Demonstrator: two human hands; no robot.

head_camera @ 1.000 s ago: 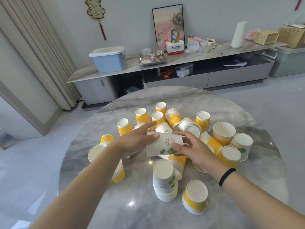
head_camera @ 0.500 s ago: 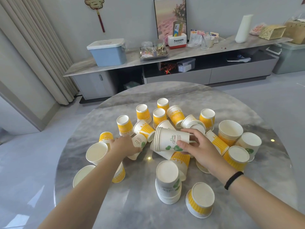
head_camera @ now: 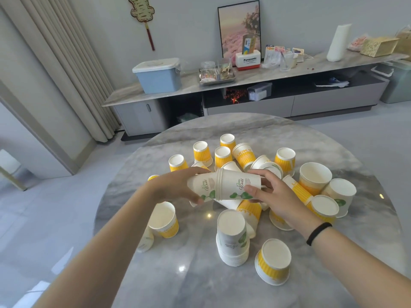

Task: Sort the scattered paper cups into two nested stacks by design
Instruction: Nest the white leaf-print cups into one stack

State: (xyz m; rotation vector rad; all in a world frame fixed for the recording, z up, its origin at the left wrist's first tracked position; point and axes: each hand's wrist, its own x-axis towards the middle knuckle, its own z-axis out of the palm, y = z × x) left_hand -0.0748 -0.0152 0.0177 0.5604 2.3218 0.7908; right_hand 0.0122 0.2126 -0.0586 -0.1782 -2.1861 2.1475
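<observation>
Above a round marble table [head_camera: 255, 138], we hold two white cups with a green leaf print on their sides, mouth to base, ready to nest. Our left hand [head_camera: 175, 188] curls its fingers and thumb round the single leaf cup [head_camera: 200, 190], its base towards the wrist. Our right hand [head_camera: 266, 194] clamps thumb and fingers on the nested leaf cups [head_camera: 238, 186], whose stacked rims meet the single cup just above the middle of the table.

The cups look like thin paper: very light, easily dented, with smooth, somewhat slippery walls. We judge the rolled rim and the base the stiffest places, so a light hold round the lower wall suits best; squeezing mid-wall would likely buckle it and jam the nesting.

Near the table's front edge stands an upturned stack of leaf cups [head_camera: 232, 241], and just right of it an upturned yellow striped cup [head_camera: 273, 262]. More yellow striped cups lie scattered towards the far side of the table, still unsorted.
</observation>
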